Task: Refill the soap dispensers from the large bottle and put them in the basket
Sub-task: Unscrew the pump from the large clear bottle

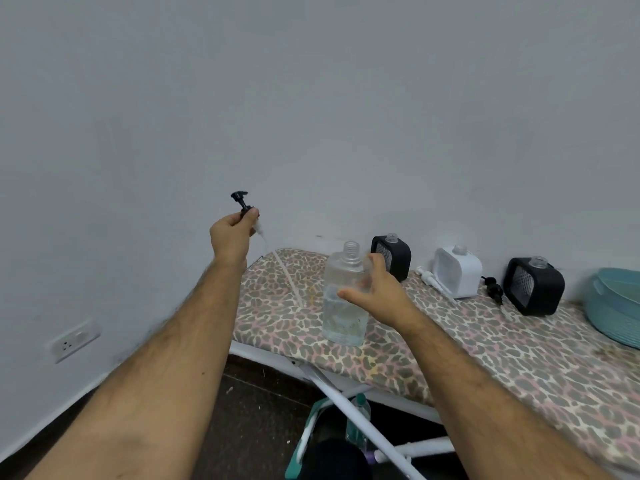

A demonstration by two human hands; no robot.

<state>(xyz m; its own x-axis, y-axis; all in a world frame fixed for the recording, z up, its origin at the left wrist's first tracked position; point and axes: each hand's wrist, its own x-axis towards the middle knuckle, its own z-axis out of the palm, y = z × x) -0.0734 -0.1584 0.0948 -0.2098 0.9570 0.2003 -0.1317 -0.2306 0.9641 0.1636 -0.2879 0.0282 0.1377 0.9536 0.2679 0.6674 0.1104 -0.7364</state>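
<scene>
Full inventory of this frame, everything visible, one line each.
large bottle: 1, clear, uncapped, upright on board's near left.
pump head: 1, black, long tube, lifted out at left.
soap dispensers: 3, open necks, along wall: black, white, black.
loose pumps: 2, white, black, lying between dispensers.
basket: 1, teal, far right.
ironing board: 1, leopard-print cover, white legs.
wall socket: 1, white, lower left.
left hand: pinches pump head.
right hand: fingers spread beside large bottle.
</scene>
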